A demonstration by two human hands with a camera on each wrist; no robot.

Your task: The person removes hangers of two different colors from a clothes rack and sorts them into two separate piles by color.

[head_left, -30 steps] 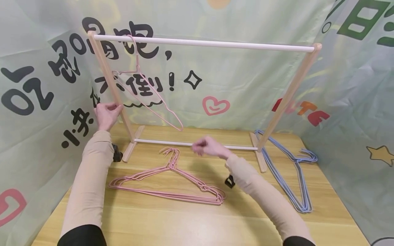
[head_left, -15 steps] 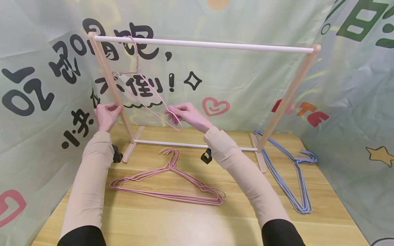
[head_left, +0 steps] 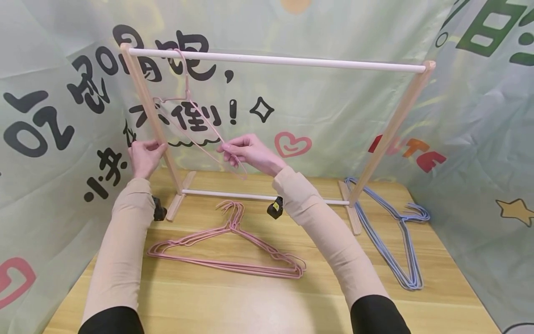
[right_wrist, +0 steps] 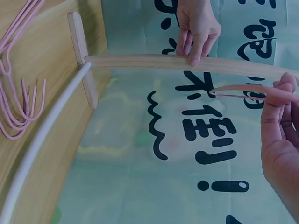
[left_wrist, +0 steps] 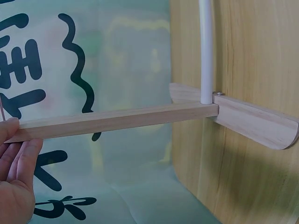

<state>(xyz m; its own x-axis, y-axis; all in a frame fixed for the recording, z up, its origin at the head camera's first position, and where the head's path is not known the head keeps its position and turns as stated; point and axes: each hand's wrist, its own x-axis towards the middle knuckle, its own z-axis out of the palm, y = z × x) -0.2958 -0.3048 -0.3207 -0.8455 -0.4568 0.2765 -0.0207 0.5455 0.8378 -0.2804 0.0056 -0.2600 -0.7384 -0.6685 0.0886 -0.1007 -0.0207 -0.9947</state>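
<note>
A pink hanger [head_left: 201,111] hangs by its hook from the left part of the rack's white top rail [head_left: 275,60]. My right hand [head_left: 252,152] pinches its right arm near the lower corner; in the right wrist view the thumb and fingers of that hand [right_wrist: 282,135] close on the pink wire. With thumb and fingers, my left hand [head_left: 145,157] grips the rack's left wooden post [head_left: 143,95] about halfway up. The left wrist view shows this left hand [left_wrist: 18,172] at the post's edge. Several pink hangers [head_left: 233,266] lie stacked flat on the table in front of the rack.
Several blue hangers [head_left: 410,253] lie at the right, beside the rack's right foot [head_left: 350,213]. A white lower rail [head_left: 233,195] joins the two posts near the wooden table [head_left: 208,306]. Printed cloth [head_left: 333,111] surrounds the table at the back and sides.
My right hand has risen from above the lower rail to the hanging hanger and taken hold of its right arm, then slid slightly up and left. My left hand stays on the post.
</note>
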